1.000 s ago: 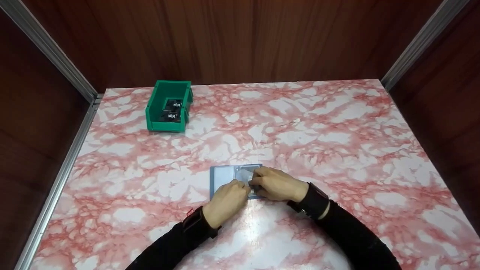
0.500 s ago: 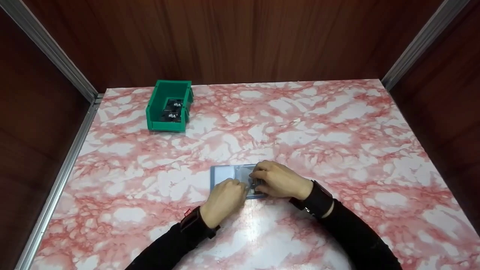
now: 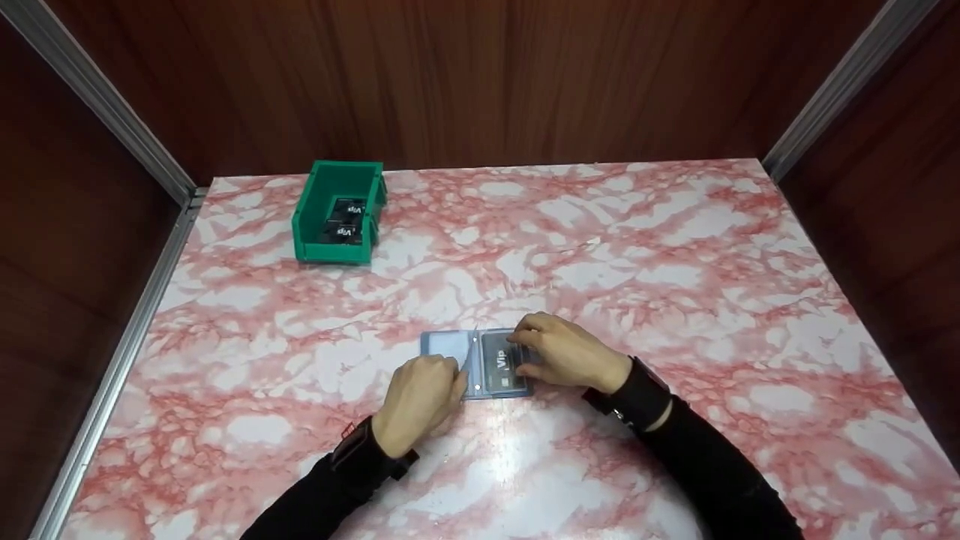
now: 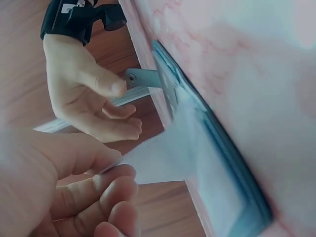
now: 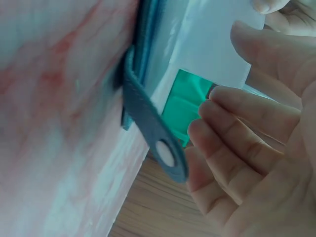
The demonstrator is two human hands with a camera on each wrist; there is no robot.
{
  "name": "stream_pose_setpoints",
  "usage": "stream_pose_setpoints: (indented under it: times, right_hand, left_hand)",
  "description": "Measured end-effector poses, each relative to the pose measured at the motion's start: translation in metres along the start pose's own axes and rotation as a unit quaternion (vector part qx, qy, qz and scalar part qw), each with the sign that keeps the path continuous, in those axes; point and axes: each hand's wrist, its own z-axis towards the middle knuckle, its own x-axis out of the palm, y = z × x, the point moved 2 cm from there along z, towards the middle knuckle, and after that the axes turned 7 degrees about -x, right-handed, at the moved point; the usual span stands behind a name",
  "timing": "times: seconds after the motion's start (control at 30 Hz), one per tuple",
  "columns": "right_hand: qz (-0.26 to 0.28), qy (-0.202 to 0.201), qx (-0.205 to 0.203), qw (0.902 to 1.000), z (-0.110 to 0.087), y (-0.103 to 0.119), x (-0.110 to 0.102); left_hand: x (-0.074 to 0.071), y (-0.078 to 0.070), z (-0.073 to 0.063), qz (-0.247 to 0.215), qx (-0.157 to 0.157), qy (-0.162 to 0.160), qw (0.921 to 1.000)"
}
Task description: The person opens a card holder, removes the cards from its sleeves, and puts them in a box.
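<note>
The blue card holder (image 3: 478,365) stretches lengthwise from our left hand (image 3: 421,395), which pinches its translucent leaf (image 4: 157,157), toward our relaxed right hand (image 3: 568,352), its strap (image 5: 148,116) pointing that way.

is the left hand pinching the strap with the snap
No, the left wrist view shows the left hand pinching a translucent sheet, with the strap nearer the right hand.

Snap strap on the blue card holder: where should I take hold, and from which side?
Likely best: pinch the snap strap at its rounded free end, by the pale snap, coming from the right with the right hand. It projects from the right edge of the card holder and stands off the table, leaving both flat faces accessible.
</note>
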Motion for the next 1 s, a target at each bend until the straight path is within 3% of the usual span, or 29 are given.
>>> stream_pose_setpoints:
  times: [0.3,0.57,1.0]
  right_hand:
    - [-0.001,0.036,0.013,0.9993,0.000,-0.002,0.010]
    - [0.000,0.058,0.026,0.9980,-0.001,-0.004,0.014]
    - [0.014,0.071,0.043,0.9964,-0.002,-0.003,0.016]
  left_hand:
    - [0.000,0.017,-0.004,-0.037,-0.039,0.031,0.9981]
    - [0.000,0.028,-0.008,-0.035,-0.065,0.054,0.9958]
    - [0.004,0.037,-0.007,-0.009,-0.065,0.077,0.9948]
